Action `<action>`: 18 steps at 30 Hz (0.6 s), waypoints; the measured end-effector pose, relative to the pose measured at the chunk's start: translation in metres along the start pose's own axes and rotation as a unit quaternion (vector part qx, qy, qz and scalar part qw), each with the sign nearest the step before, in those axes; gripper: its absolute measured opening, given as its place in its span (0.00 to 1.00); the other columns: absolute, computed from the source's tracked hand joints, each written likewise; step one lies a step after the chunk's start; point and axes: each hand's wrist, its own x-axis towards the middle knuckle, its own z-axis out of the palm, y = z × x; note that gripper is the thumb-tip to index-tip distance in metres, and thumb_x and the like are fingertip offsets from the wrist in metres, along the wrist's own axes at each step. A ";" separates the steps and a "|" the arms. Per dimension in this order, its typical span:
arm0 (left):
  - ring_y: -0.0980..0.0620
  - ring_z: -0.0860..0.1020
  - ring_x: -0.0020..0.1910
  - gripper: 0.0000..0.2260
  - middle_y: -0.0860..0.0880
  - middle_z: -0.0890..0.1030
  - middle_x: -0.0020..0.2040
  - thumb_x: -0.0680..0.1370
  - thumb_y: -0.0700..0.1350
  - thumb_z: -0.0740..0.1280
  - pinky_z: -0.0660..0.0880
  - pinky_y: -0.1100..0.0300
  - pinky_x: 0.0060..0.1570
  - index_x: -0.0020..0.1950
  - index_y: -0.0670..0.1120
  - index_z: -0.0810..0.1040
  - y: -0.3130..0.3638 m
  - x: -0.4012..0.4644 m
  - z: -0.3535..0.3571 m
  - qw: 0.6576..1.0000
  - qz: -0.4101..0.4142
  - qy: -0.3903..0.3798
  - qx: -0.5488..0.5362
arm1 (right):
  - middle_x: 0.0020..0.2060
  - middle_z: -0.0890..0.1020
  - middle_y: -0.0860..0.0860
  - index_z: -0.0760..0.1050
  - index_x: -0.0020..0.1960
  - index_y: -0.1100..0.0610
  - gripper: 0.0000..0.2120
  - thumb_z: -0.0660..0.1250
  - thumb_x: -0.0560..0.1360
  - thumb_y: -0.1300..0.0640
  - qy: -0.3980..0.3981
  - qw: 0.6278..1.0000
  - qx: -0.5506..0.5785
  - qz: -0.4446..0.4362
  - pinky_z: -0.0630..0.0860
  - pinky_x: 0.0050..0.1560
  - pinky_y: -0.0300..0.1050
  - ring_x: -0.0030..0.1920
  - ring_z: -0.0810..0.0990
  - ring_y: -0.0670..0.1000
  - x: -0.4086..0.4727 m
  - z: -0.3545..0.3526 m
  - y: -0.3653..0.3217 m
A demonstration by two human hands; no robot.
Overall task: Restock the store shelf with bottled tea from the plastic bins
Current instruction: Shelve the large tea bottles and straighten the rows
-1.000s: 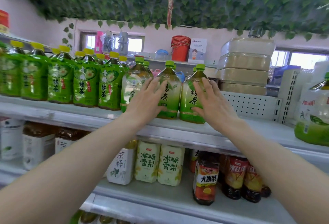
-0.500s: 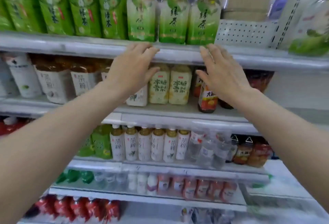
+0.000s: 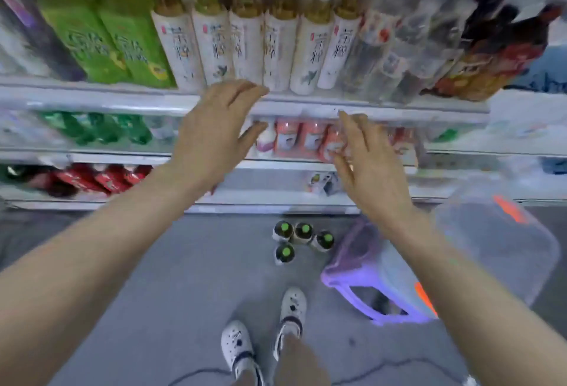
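Several green-capped tea bottles (image 3: 299,240) stand upright in a small cluster on the grey floor, seen from above, just in front of the shelf (image 3: 92,100). My left hand (image 3: 211,134) and my right hand (image 3: 365,164) hang in the air well above them, both empty with fingers spread, in front of the lower shelves. A clear plastic bin (image 3: 497,241) with orange latches sits on the floor at the right, partly behind my right forearm.
A purple stool (image 3: 374,281) stands on the floor between the bottles and the bin. The shelves hold white-labelled tea bottles (image 3: 245,35), green cartons (image 3: 101,35) and red bottles (image 3: 101,177). My two white shoes (image 3: 264,327) are at the bottom centre.
My view has swung down from the top shelf's green tea bottles to the floor. Both hands have come off those bottles and dropped, empty, to the level of the lower shelves.
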 end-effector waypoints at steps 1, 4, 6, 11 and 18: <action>0.39 0.73 0.63 0.20 0.42 0.77 0.64 0.78 0.47 0.68 0.69 0.50 0.62 0.68 0.43 0.74 -0.004 -0.018 0.025 1.000 -0.012 -0.013 -0.015 | 0.68 0.72 0.64 0.64 0.75 0.63 0.27 0.63 0.80 0.53 -0.017 1.000 0.013 0.013 0.73 0.62 0.59 0.65 0.72 0.66 -0.019 0.023 0.003; 0.41 0.74 0.63 0.21 0.43 0.77 0.64 0.77 0.49 0.65 0.70 0.51 0.62 0.68 0.43 0.75 -0.014 -0.072 0.100 0.996 -0.048 -0.061 -0.054 | 0.67 0.73 0.63 0.64 0.75 0.61 0.27 0.62 0.79 0.52 -0.070 0.995 0.045 0.053 0.77 0.60 0.58 0.65 0.73 0.65 -0.078 0.095 0.016; 0.41 0.75 0.62 0.20 0.43 0.77 0.63 0.77 0.49 0.65 0.68 0.54 0.63 0.68 0.43 0.75 -0.019 -0.109 0.152 0.991 -0.069 -0.091 -0.076 | 0.67 0.73 0.61 0.64 0.75 0.59 0.27 0.58 0.79 0.50 -0.113 0.988 0.061 0.082 0.79 0.55 0.56 0.63 0.76 0.64 -0.115 0.144 0.026; 0.44 0.74 0.59 0.21 0.43 0.78 0.61 0.76 0.51 0.63 0.71 0.52 0.59 0.66 0.43 0.76 -0.026 -0.207 0.281 0.972 -0.125 -0.163 -0.118 | 0.66 0.73 0.59 0.63 0.75 0.58 0.27 0.58 0.78 0.51 -0.220 0.956 0.106 0.162 0.80 0.52 0.57 0.62 0.75 0.64 -0.205 0.264 0.053; 0.45 0.75 0.61 0.30 0.45 0.78 0.63 0.69 0.44 0.78 0.76 0.51 0.56 0.69 0.44 0.74 -0.022 -0.318 0.435 0.924 -0.201 -0.297 -0.133 | 0.67 0.71 0.63 0.61 0.77 0.61 0.34 0.71 0.75 0.59 -0.335 0.893 0.103 0.281 0.75 0.59 0.59 0.63 0.74 0.66 -0.302 0.413 0.105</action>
